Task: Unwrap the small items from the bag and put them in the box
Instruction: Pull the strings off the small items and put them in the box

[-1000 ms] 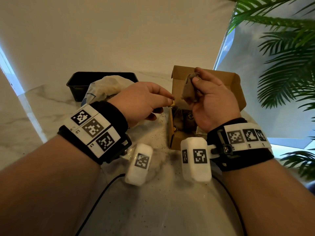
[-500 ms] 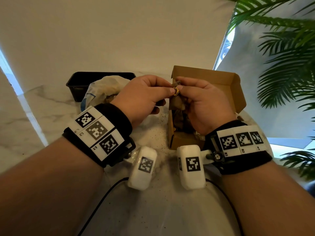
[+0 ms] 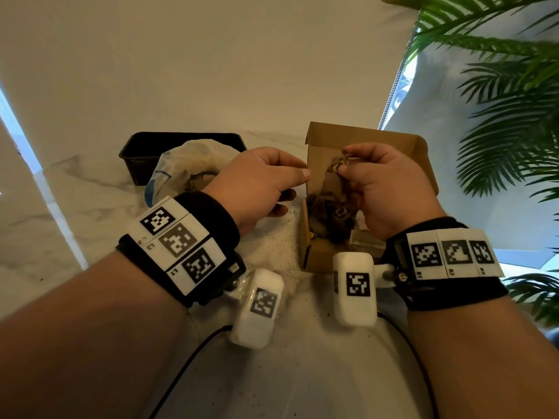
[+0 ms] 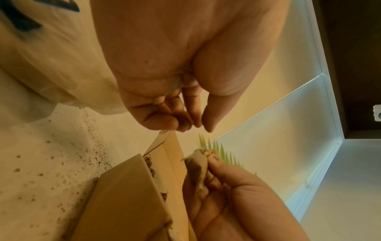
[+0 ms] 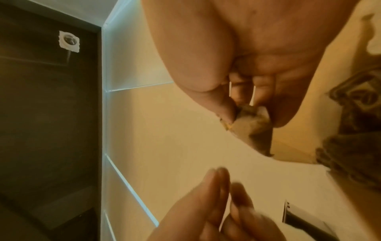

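My right hand (image 3: 343,163) pinches a small item half wrapped in brown paper (image 3: 332,170) above the open cardboard box (image 3: 366,137). The right wrist view shows thumb and fingers closed on the wrapped item (image 5: 253,128); in the left wrist view the wrapped item (image 4: 196,164) is below. Crumpled brown pieces (image 3: 332,219) lie inside the box. My left hand (image 3: 298,182) hovers just left of the box, fingers loosely bent, thumb apart, nothing visible between them. Behind it stands the white plastic bag (image 3: 178,164), its contents mostly hidden.
A black tray (image 3: 142,146) sits behind the bag at the back of the marble counter (image 3: 75,207). Dark crumbs (image 3: 272,237) are scattered left of the box. Palm fronds (image 3: 499,116) hang at the right. Two black cables (image 3: 181,358) run across the near counter.
Half a second ago both hands pinched the item together. My left hand has let go and pulled a little to the left; my right hand keeps the wrapped item over the box.
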Motion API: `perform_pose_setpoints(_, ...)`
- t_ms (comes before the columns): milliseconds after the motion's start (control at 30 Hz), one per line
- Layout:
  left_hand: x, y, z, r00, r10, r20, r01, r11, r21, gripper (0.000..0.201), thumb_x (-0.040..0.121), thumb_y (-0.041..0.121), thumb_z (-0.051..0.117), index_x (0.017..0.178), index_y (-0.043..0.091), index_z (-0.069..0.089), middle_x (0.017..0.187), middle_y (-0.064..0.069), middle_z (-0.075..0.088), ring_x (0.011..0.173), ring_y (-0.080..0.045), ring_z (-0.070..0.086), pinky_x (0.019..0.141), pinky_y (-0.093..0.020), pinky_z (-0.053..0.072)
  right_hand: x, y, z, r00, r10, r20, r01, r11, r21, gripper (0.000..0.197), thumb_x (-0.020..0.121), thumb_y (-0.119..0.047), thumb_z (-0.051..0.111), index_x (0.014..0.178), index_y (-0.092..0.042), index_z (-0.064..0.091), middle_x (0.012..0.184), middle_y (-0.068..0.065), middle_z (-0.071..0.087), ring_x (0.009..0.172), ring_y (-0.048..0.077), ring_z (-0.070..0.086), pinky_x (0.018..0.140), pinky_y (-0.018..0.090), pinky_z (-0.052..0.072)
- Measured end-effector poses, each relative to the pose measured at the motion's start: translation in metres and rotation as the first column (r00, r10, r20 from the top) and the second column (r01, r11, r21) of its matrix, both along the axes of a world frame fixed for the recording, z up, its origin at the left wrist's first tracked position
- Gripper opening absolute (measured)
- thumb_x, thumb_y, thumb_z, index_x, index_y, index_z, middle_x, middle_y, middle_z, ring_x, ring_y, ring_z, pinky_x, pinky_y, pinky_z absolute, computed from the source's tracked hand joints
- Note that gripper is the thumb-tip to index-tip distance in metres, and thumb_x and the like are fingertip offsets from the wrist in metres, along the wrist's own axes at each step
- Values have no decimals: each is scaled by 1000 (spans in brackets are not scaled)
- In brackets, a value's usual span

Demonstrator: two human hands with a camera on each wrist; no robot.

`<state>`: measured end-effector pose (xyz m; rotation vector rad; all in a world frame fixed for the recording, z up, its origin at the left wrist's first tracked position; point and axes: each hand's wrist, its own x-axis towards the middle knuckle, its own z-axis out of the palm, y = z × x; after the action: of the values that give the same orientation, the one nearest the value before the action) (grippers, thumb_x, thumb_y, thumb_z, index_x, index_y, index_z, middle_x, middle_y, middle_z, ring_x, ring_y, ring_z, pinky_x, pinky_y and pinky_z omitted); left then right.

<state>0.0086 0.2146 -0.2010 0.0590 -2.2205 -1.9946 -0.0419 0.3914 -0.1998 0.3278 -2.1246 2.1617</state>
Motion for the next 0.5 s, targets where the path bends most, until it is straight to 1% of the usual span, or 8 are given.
perform_pose_setpoints(100,2,0,-2,993,-47,109,55,996,-71,14,93,19,72,106,21,69,99,-3,70,78,-14,65,57,-25,53,-8,10,-1,994,-81,75,68,985,157,30,90,-3,66,101,-31,63,109,7,70,96,25,72,83,44,61)
perform_pose_setpoints(133,3,1,-2,984,-80,157,94,992,-83,17,92,18,73,108,20,67,101,-5,70,79,-16,66,57,-26,54,-9,12,0,992,-86,95,65,977,205,31,90,-4,67,101,-33,64,109,6,70,98,25,71,86,46,60)
perform_pose_setpoints(200,5,4,-3,959,-146,242,178,978,-113,20,91,16,74,109,19,65,103,-8,70,79,-17,66,60,-28,55,-8,12,0,990,-52,134,14,962,273,27,91,-4,66,100,-30,69,108,5,70,99,25,71,87,47,60)
perform_pose_setpoints(267,6,7,-4,938,-175,298,227,963,-147,30,90,14,74,117,18,62,104,-9,71,78,-17,67,61,-29,57,-4,9,1,985,-5,173,-56,938,341,24,91,-3,65,97,-26,72,107,5,71,99,24,71,86,46,60)
perform_pose_setpoints(333,4,7,-7,924,-193,330,254,956,-150,52,90,10,74,138,16,54,105,-12,74,80,-20,71,64,-30,58,0,6,2,982,28,187,-104,908,407,22,91,-4,66,96,-24,73,105,4,72,99,23,70,86,44,60)
perform_pose_setpoints(367,3,7,-8,919,-202,340,264,953,-148,59,90,8,73,144,16,50,105,-13,75,81,-22,72,65,-31,59,1,5,3,982,42,184,-121,888,444,22,90,-5,67,96,-25,73,105,3,72,100,22,69,85,42,60)
perform_pose_setpoints(433,2,7,-10,917,-201,345,263,954,-144,66,90,6,72,149,18,45,104,-14,75,82,-22,73,65,-31,59,4,3,6,981,67,180,-156,824,544,20,90,-8,69,97,-26,73,105,0,72,99,19,67,78,34,57)
perform_pose_setpoints(500,1,7,-11,919,-194,343,255,956,-142,68,89,5,73,149,19,45,103,-15,76,82,-23,74,63,-31,59,5,0,8,978,82,190,-185,760,623,19,90,-10,69,100,-26,73,105,0,71,100,18,65,80,31,55)
